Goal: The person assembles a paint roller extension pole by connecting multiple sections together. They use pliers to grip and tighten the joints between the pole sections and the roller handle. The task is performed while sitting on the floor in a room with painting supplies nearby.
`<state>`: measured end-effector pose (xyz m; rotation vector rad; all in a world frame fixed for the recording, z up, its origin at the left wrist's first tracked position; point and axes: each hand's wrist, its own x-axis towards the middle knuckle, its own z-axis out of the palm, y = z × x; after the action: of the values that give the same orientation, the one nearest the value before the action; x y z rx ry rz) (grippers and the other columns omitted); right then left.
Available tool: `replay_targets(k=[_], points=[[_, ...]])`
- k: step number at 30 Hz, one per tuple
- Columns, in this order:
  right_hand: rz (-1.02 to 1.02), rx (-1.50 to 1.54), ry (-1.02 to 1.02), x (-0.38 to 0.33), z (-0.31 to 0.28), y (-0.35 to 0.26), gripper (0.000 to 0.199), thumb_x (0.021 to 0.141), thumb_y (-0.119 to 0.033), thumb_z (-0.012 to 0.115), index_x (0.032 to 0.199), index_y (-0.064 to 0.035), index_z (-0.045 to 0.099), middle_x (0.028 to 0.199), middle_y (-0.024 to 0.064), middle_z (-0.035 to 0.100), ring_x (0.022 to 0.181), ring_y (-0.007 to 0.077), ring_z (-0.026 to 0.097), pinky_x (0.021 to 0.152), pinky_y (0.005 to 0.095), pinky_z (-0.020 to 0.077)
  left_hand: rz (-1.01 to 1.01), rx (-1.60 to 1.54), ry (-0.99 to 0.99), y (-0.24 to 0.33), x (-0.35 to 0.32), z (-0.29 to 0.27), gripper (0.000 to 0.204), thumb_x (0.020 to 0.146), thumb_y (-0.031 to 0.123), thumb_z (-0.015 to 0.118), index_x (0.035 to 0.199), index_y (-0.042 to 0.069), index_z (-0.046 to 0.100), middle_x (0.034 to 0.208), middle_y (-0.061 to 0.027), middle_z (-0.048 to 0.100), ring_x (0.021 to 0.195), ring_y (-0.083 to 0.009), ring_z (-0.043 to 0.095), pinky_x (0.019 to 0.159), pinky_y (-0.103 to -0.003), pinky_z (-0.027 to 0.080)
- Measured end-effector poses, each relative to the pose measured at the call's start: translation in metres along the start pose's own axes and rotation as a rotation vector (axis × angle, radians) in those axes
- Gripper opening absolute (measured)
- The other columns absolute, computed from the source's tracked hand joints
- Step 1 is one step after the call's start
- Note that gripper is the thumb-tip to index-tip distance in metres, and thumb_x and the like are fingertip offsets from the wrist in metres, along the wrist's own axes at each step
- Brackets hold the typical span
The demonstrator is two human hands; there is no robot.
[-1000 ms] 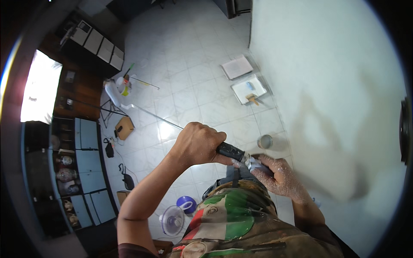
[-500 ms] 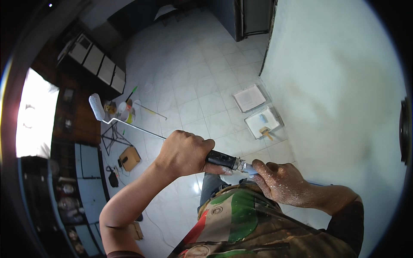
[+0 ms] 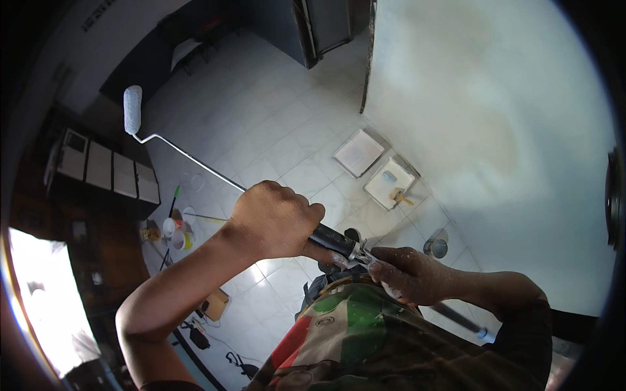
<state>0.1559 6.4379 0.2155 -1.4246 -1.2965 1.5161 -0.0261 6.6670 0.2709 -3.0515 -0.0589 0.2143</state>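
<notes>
1. Clamped around the roller handle [image 3: 332, 240]: left hand [image 3: 277, 221]; right hand [image 3: 414, 274] wraps the pole [image 3: 460, 318] beside the handle's end.
2. White roller sleeve [image 3: 132, 111] points upper left, above the floor [image 3: 293, 124].
3. Handle and pole seem to meet; full locking cannot be told.

No text can be read; dark wall marks [image 3: 98, 15] are illegible.

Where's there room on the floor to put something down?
The bare floor between the white-fronted cabinet and the two trays has most room, though the paint roller crosses it in this view. It's crowded around the buckets and where trays and round container sit near the wall.
</notes>
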Motion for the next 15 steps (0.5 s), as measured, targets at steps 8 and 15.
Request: replay_targets(k=[8,15], points=[[0.336,0.376,-0.127,0.026,-0.03,-0.03,0.049,0.115,-0.051,0.04,0.1,-0.0067,0.055,0.067,0.0004,0.05,0.054,0.0124,0.047,0.054,0.0331,0.0426,0.072,0.001,-0.106,-0.041,0.032,-0.009,0.078,0.077,0.085,0.065,0.072,0.008,0.067,0.061,-0.0057,0.067,0.065,-0.0226,0.075,0.064,-0.036,0.063],[0.025,-0.314,0.121,0.049,-0.028,-0.033,0.033,0.117,-0.026,0.042,0.109,0.0027,0.056,0.072,0.0203,0.06,0.063,0.0346,0.066,0.056,0.0469,0.0481,0.068,0.037,-0.216,-0.061,0.052,-0.015,0.081,0.08,0.088,0.06,0.072,0.007,0.067,0.061,-0.0085,0.067,0.068,-0.0244,0.077,0.068,-0.037,0.065]])
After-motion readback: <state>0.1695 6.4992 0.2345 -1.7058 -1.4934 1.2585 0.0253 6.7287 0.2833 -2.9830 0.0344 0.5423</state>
